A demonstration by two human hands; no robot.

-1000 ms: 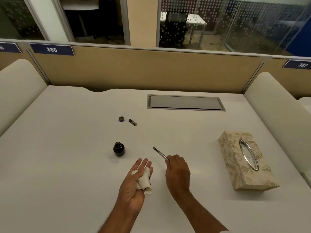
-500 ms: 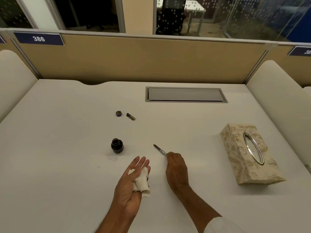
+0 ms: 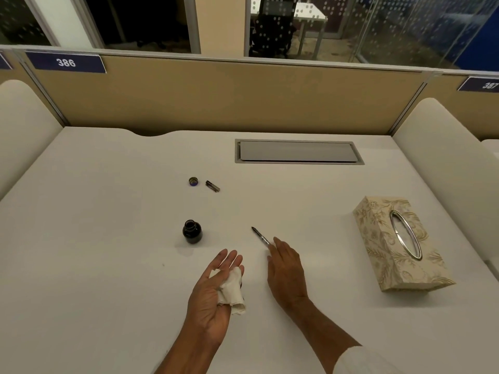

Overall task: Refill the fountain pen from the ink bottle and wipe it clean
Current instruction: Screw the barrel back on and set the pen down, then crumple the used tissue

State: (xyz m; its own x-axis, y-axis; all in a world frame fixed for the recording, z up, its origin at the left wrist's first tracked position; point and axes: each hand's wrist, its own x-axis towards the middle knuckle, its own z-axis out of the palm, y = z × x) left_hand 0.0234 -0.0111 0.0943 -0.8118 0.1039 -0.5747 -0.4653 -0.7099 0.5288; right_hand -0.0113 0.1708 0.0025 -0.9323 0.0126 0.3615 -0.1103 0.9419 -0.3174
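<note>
A: White desk (image 3: 94, 225), tan partition (image 3: 216, 98) behind it. Start at the left: what is there?

B: The number plate (image 3: 66, 62) reading 386 is up on the partition. On the desk, left of centre, a small round cap (image 3: 193, 181) lies with a short dark pen part (image 3: 212, 186) just beside it on its right; the two are apart.

A: And the bottle?

B: The bottle (image 3: 192, 231) stands upright nearer the person, uncapped, dark inside, well apart from the cap.

A: Left hand?

B: The left hand (image 3: 216, 295) is palm up, fingers spread and loose, below and right of the bottle. A crumpled white tissue (image 3: 231, 291) rests across its palm and fingers, with a dark stain at its right edge. Whether the thumb pins the tissue, I cannot tell.

A: Where is the pen?

B: The pen (image 3: 260, 236) lies slanted between the bottle and the box, nib pointing up and left, away from the person. Its rear end meets the fingertips of the right hand (image 3: 286, 271).

A: Is that hand gripping it?

B: It lies flat, palm down, fingers extended. The end of the pen is hidden at the fingertips, so I cannot say if it is held.

A: Further right?

B: A grey hatch (image 3: 298, 151) is set into the desk at the back, and a patterned tissue box (image 3: 378, 238) with an oval metal-rimmed slot sits near the right edge.
</note>
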